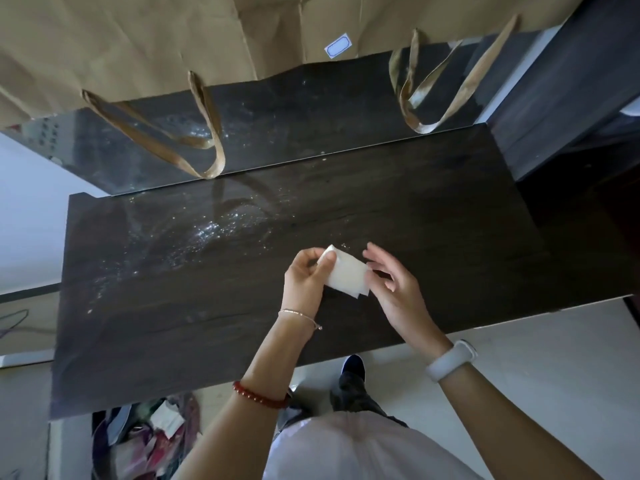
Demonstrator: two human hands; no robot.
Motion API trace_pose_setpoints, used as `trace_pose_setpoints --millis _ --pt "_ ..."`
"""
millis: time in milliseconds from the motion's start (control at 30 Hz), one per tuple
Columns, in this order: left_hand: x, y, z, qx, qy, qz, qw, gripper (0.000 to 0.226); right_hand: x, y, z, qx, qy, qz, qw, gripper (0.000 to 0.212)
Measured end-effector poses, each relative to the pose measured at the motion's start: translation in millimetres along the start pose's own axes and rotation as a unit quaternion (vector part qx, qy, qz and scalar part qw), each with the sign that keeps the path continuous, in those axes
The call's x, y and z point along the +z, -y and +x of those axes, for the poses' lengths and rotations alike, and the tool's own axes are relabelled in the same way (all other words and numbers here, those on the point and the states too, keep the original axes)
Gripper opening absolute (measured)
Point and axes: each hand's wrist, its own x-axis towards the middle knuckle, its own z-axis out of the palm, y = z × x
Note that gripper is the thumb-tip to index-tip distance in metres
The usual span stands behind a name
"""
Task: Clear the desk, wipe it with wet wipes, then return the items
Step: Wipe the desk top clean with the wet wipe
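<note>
A dark wood-grain desk (433, 209) fills the middle of the view, with wet streaks glinting on its left half. Above its near centre I hold a folded white wet wipe (348, 276). My left hand (306, 278) pinches the wipe's upper left corner between thumb and fingers. My right hand (389, 278) touches the wipe's right edge with its thumb, and the other fingers are spread.
Large brown paper bags (138, 39) with ribbon handles (207, 133) lean at the back over a glossy raised ledge. A dark cabinet (571, 91) stands at the right. A bin of crumpled waste (145, 441) sits on the floor under the desk's near left edge.
</note>
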Motion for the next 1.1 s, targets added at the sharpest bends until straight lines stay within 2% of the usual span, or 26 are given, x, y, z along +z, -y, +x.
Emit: trace_pose_setpoints --millis 100,167,200,233,300,400,467,533,600,667,767,867,1100 --pt "-4.8 3.3 -10.0 -0.020 -0.001 -0.019 1.000 0.012 10.8 3.4 0.3 -0.025 0.031 -0.040 0.998 0.021" --pt "-8.3 4.6 -14.2 0.012 -0.004 0.023 1.000 0.010 12.2 -1.7 -1.3 -0.042 0.033 -0.071 0.996 0.019" --pt "-12.2 8.8 -14.3 0.045 -0.017 0.083 0.995 0.006 10.0 -5.4 -1.4 -0.050 0.020 -0.090 0.994 0.021" --pt "-17.6 14.8 -14.3 0.075 -0.043 0.173 0.981 0.004 5.5 -9.5 -1.2 -0.057 -0.005 -0.110 0.992 0.022" --pt "-35.6 30.8 -14.4 0.101 -0.112 0.352 0.924 0.024 -7.2 -18.5 -0.5 -0.061 -0.085 -0.142 0.984 0.021" --pt "-70.0 53.6 -19.7 0.114 -0.197 0.450 0.863 0.052 -21.5 -36.7 -1.6 -0.069 -0.190 -0.227 0.953 0.015" --pt "-91.9 68.7 -22.9 0.097 -0.235 0.469 0.846 0.058 -24.6 -45.7 -3.7 -0.092 -0.221 -0.306 0.921 0.014" --pt "-109.9 80.3 -26.9 0.064 -0.261 0.484 0.833 0.060 -24.7 -50.7 -5.9 -0.114 -0.219 -0.412 0.877 0.012" --pt "-121.4 90.0 -32.1 0.035 -0.269 0.500 0.822 0.059 -23.7 -50.3 -7.0 -0.100 -0.221 -0.476 0.845 0.011" --pt "-126.3 96.5 -35.5 0.019 -0.261 0.515 0.816 0.059 -21.3 -50.6 -5.5 -0.122 -0.209 -0.480 0.843 0.018" --pt "-127.5 97.4 -31.9 0.010 -0.245 0.535 0.808 0.060 -8.4 -58.1 -1.5 -0.170 -0.126 -0.499 0.840 0.035" --pt "-129.3 92.3 -23.6 -0.002 -0.234 0.553 0.800 0.058 2.6 -60.5 7.0 -0.121 -0.091 -0.519 0.842 0.053" --pt "-138.9 86.5 -10.0 -0.012 -0.233 0.570 0.788 0.055 12.7 -40.8 78.2 -0.039 -0.159 -0.512 0.843 0.062"
